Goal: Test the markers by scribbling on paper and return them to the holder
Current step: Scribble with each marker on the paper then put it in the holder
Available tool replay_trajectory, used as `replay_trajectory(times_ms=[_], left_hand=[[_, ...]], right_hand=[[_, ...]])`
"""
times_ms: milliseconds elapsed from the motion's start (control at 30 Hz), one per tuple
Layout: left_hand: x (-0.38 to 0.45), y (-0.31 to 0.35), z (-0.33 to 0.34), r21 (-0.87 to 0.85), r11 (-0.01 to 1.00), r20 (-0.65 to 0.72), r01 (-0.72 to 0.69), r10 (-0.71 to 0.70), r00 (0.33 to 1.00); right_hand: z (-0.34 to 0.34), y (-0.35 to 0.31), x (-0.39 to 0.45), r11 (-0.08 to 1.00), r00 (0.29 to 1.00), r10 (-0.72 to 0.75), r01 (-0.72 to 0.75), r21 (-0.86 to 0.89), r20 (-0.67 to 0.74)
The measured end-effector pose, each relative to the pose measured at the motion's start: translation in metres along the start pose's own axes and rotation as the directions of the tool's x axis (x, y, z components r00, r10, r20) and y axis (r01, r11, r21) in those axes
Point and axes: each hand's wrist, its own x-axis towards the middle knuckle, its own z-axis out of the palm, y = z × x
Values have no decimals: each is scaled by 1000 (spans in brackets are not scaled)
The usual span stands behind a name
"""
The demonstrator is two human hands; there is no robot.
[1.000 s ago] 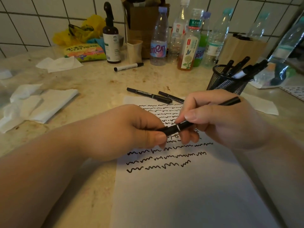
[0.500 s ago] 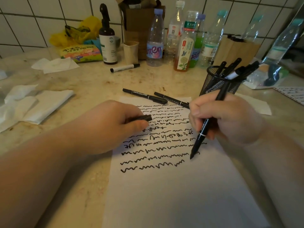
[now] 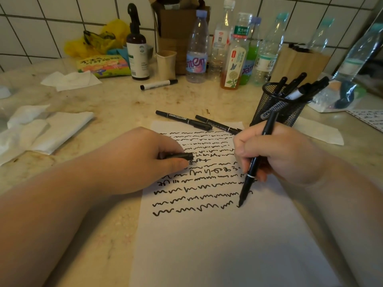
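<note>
A white sheet of paper (image 3: 223, 241) lies on the counter, its upper half covered with rows of black scribbles. My right hand (image 3: 277, 154) grips an uncapped black marker (image 3: 251, 175) with its tip on the paper at the right end of the lowest scribble row. My left hand (image 3: 141, 160) rests on the sheet's left edge and pinches the marker's black cap (image 3: 180, 155). A black mesh holder (image 3: 279, 106) with several markers stands behind my right hand. Two black markers (image 3: 184, 120) lie at the top edge of the paper, and a white marker (image 3: 158, 84) lies farther back.
Several plastic bottles (image 3: 195, 52) and a dark spray bottle (image 3: 136, 50) line the tiled wall, with a paper cup (image 3: 165, 64) and cardboard boxes. Crumpled tissues (image 3: 41, 131) lie at the left. A snack packet (image 3: 103, 66) and yellow bag sit at back left.
My hands pulled the cap off the marker. My left hand kept the cap and settled on the paper; my right hand turned the marker tip-down and brought it to the lowest row.
</note>
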Motion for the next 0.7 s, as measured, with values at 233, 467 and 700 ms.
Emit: replay_trajectory(times_ms=[233, 467, 700], left_hand=[[0, 0, 0, -3, 1000, 1, -4, 4, 1000], [-1, 0, 0, 2, 1000, -2, -6, 6, 1000], [-2, -1, -1, -18, 1000, -6, -24, 23, 1000]], right_hand=[[-4, 1, 1, 1000, 1000, 7, -7, 0, -9], [-8, 4, 0, 1000, 999, 7, -7, 1, -42], [-9, 6, 1, 998, 996, -31, 35, 50, -80]])
